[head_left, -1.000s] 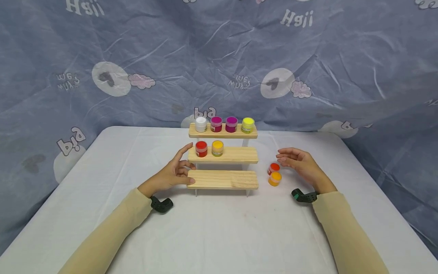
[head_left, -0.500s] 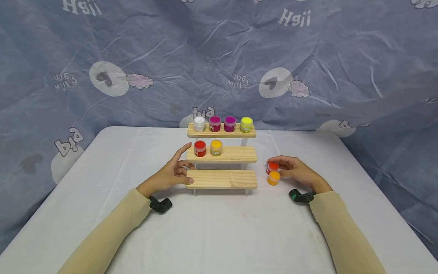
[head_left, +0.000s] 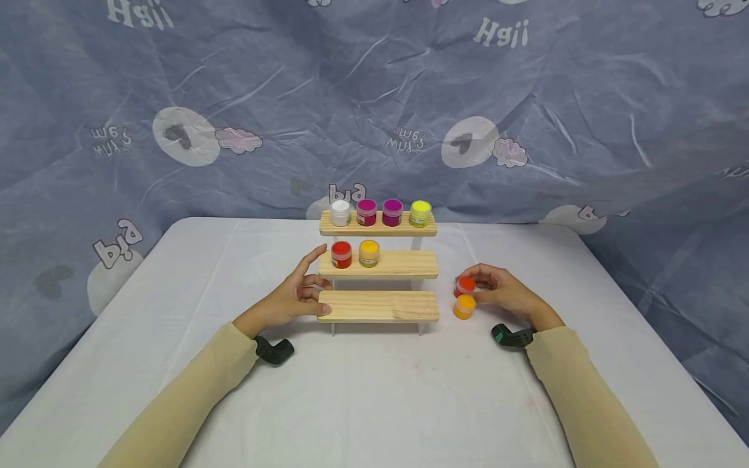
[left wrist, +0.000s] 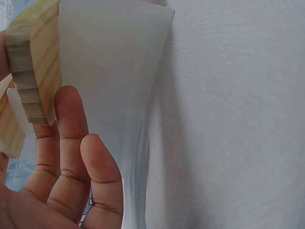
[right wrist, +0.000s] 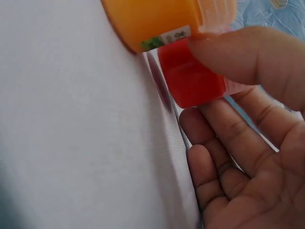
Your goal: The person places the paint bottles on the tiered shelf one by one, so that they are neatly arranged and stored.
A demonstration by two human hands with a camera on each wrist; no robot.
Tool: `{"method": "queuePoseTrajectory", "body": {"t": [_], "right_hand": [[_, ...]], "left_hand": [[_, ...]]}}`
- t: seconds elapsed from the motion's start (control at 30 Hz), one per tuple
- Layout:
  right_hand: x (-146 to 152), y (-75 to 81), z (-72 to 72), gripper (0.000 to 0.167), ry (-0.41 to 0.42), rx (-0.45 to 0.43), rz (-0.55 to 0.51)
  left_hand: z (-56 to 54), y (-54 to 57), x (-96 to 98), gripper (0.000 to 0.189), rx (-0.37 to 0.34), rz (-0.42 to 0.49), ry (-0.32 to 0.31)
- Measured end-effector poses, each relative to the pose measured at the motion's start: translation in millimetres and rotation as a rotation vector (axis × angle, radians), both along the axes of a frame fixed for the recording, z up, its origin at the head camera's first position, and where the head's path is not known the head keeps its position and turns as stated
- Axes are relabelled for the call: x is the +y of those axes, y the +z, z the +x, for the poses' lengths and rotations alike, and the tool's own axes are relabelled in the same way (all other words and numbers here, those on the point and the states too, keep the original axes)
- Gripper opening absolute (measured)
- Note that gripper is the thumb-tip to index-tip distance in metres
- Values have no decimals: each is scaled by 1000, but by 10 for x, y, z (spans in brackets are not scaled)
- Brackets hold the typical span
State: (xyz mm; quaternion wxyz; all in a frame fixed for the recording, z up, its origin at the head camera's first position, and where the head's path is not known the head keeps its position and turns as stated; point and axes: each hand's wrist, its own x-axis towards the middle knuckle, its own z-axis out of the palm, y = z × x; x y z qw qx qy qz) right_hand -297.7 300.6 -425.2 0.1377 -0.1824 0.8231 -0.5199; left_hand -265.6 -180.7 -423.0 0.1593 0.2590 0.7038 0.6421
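Note:
A three-tier wooden display stand (head_left: 377,307) with clear legs stands mid-table. My left hand (head_left: 289,294) grips its left end, thumb on the lowest board and forefinger stretched up by the middle one. In the left wrist view, fingers (left wrist: 71,114) reach under the end of a wooden board (left wrist: 45,67). Right of the stand, my right hand (head_left: 508,296) pinches a small red paint jar (right wrist: 193,76) between thumb and fingers. An orange paint jar (head_left: 465,307) sits right in front of it, overlapping it in the right wrist view.
The top board carries white (head_left: 341,213), magenta (head_left: 367,213), purple (head_left: 393,213) and neon yellow (head_left: 420,214) paint jars. On the left of the middle board are a red jar (head_left: 342,255) and a yellow jar (head_left: 369,253). A blue-grey printed cloth (head_left: 263,97) hangs behind the white-covered table (head_left: 374,403).
My right hand has come down and left from above the loose jars and taken hold of the red one. The left hand keeps its grip on the stand.

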Motion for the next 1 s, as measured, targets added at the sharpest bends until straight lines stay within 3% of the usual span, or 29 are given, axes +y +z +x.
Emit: {"method": "queuePoseTrajectory", "body": {"t": [0.2, 0.43, 1.0], "right_hand": [[-32, 42, 4, 42, -86, -28, 43], [-69, 161, 30, 42, -110, 0, 81], [-278, 483, 157, 48, -109, 84, -34]], "left_hand": [[-1, 4, 3, 120, -8, -9, 5], [0, 8, 5, 120, -7, -4, -2], [19, 21, 1, 120, -15, 3, -5]]}}
